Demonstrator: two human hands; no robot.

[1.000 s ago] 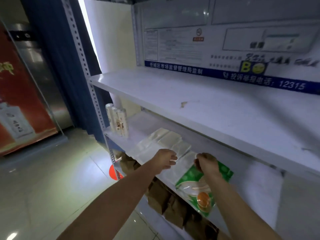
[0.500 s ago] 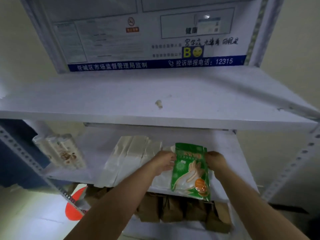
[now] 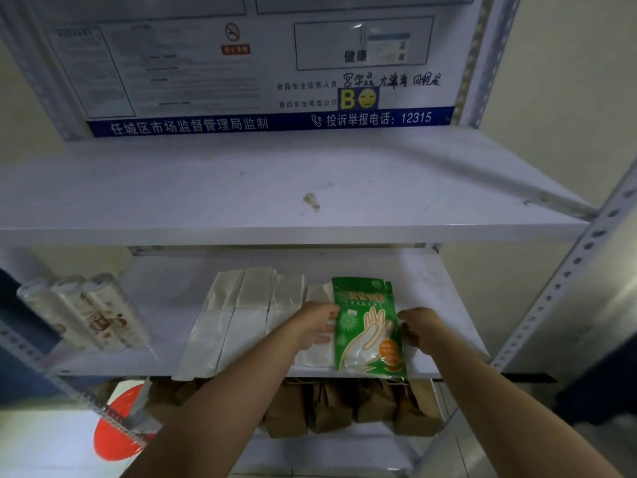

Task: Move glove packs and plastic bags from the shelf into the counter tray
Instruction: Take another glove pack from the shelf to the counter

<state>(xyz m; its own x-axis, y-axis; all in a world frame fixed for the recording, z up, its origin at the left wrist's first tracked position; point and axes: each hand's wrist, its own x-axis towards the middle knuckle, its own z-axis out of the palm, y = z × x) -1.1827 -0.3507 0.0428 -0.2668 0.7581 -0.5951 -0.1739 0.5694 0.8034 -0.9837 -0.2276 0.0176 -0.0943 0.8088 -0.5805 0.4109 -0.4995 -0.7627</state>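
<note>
Pickup step: our left hand [image 3: 317, 326] and right hand [image 3: 420, 328] curl onto opposite edges of the green glove pack [image 3: 368, 326], which lies on plastic bags [image 3: 248, 313] on the middle shelf [image 3: 448, 301] (tray unseen). Next we lift it clear.

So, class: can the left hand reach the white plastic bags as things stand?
Probably yes: the left hand is right beside the white plastic bags, which lie uncovered at the shelf front, with nothing between.

Green glove pack [image 3: 368, 326]; white plastic bags [image 3: 241, 315]; orange basin [image 3: 115, 432].
</note>
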